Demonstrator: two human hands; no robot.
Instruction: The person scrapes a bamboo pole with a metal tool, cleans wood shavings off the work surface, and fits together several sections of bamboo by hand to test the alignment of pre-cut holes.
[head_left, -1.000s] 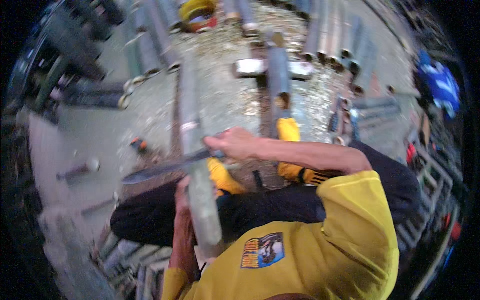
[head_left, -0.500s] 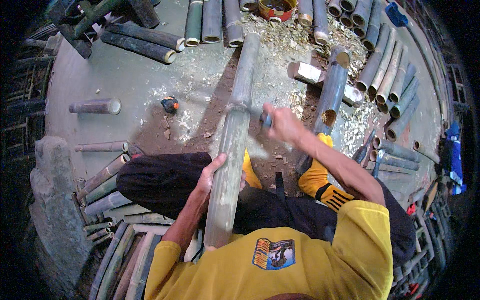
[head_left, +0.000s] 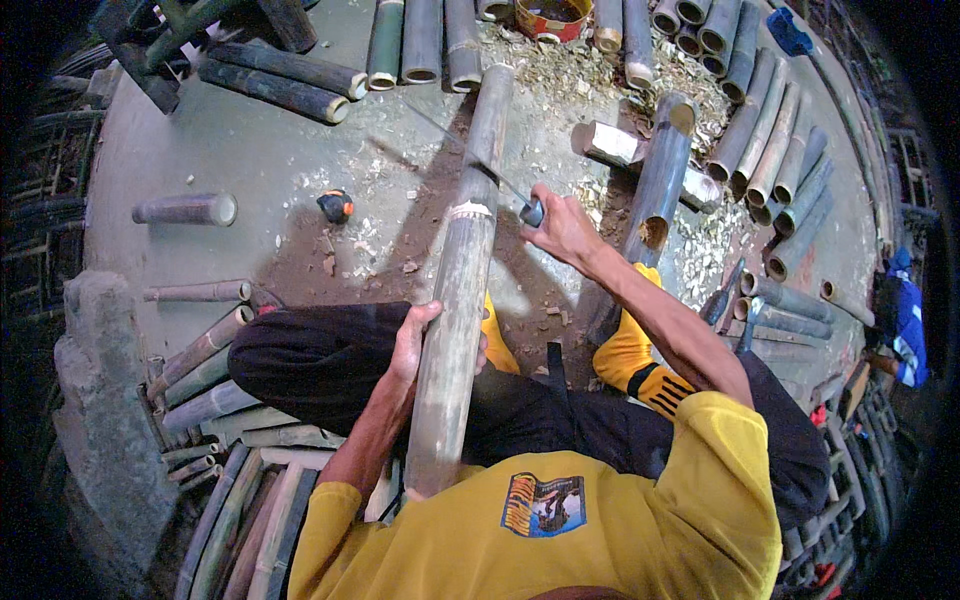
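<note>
Since the earlier frame, in the head view, the knife [head_left: 533,212] has been shifted toward the far end of the bamboo pole [head_left: 452,320], its blade angled across it. Right of the pole, the handle is gripped by the right hand's [head_left: 568,233] fingers. The pole, its near end toward the yellow shirt [head_left: 450,545], is clasped by the left hand [head_left: 411,345].

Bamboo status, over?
Left hand around bamboo. Right hand grips knife; blade crosses bamboo in view, contact unclear. Left foot partly hidden by bamboo.
</note>
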